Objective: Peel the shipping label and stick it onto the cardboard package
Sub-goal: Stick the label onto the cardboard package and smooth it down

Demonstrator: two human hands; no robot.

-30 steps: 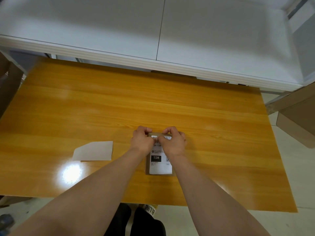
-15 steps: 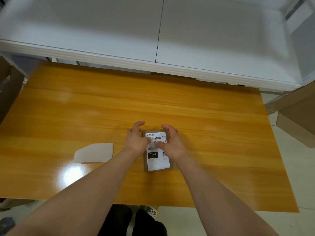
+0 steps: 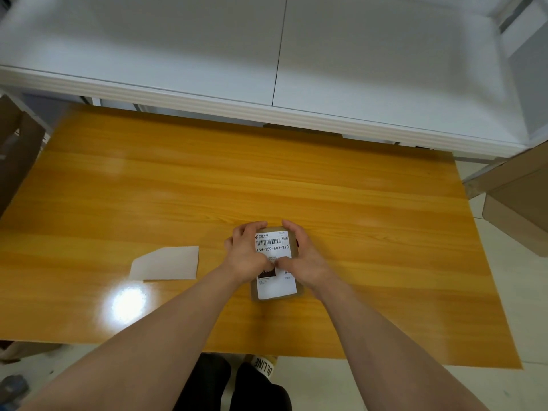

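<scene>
A small brown cardboard package (image 3: 299,292) lies flat on the orange wooden table (image 3: 207,188), near its front middle. A white shipping label (image 3: 272,244) with a barcode and "15H-159-A03-210" covers most of its top face. My left hand (image 3: 244,253) cups the package's left side and my right hand (image 3: 305,256) its right side. Both thumbs press down on the middle of the label, where they meet. The fingers curl around the far corners. The label's black block is partly hidden under my left thumb.
The peeled-off backing paper (image 3: 167,264) lies on the table to the left of the package. A white cabinet (image 3: 267,54) runs along the table's far edge. Cardboard boxes stand off the right side (image 3: 519,203) and the left side (image 3: 14,149).
My hands have slid from the label's far end toward its middle, thumbs pressing down along it. The barcode part of the label is now uncovered.
</scene>
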